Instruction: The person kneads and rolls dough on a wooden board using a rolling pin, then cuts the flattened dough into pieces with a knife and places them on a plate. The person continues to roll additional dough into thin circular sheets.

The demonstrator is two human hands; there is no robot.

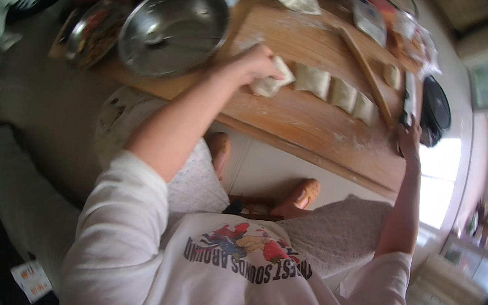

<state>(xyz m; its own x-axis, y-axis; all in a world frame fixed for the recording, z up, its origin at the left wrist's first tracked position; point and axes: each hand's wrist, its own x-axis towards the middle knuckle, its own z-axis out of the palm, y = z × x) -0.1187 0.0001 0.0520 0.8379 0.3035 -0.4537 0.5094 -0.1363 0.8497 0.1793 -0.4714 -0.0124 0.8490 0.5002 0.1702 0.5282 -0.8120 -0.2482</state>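
My left hand [260,63] grips the end of a thick, pale piece of dough [272,84] on the wooden board [308,126]. To its right, several cut pieces of dough [312,80] lie in a row. At the board's right edge, my right hand [411,136] is closed around the handle of a kitchen knife [409,94], whose blade points away from me. A wooden rolling pin [365,71] lies slantwise behind the dough pieces. One small dough piece [392,76] sits apart, near the blade.
A large steel bowl [174,30] stands left of the board, beside a bowl of food [97,33]. At the back lies a floury metal scoop [297,0]. A black lidded container [435,109] is right of the knife. Plastic bags [412,38] lie at the back right.
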